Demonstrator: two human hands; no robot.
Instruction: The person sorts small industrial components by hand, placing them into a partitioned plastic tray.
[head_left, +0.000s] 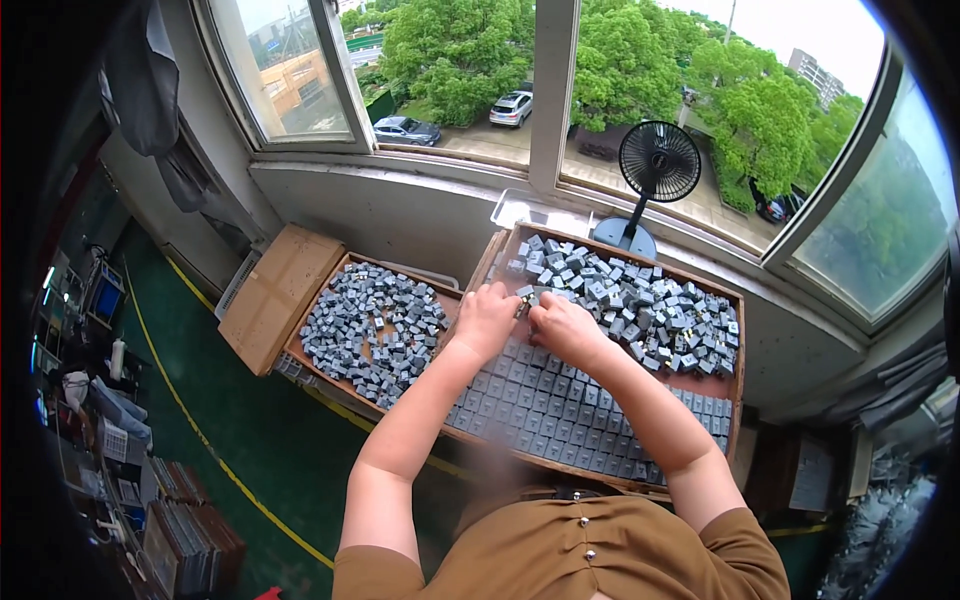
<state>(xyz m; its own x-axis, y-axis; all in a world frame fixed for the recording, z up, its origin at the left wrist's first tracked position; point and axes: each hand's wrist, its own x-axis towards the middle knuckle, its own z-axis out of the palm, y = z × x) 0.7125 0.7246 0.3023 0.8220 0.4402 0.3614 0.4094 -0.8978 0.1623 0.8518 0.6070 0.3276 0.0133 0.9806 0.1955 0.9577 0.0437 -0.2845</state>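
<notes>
My left hand (487, 318) and my right hand (563, 328) come together over a wooden tray (741, 375). Their fingertips are closed on a small grey block (526, 293) with a bit of bright metal; the fingers partly cover it, and I cannot tell whether each hand has its own piece. Just beyond and to the right lies a heap of loose grey blocks (640, 310), tumbled at all angles. Nearer my body, under my forearms, similar blocks stand in tight, even rows (560, 410).
To the left a second wooden tray (292, 345) holds more loose blocks, with a cardboard flap (280, 285) beside it. Behind the main tray stand a black fan (660, 165) and a white tray (520, 208) by the window. Stacked boards (195, 545) are at far lower left.
</notes>
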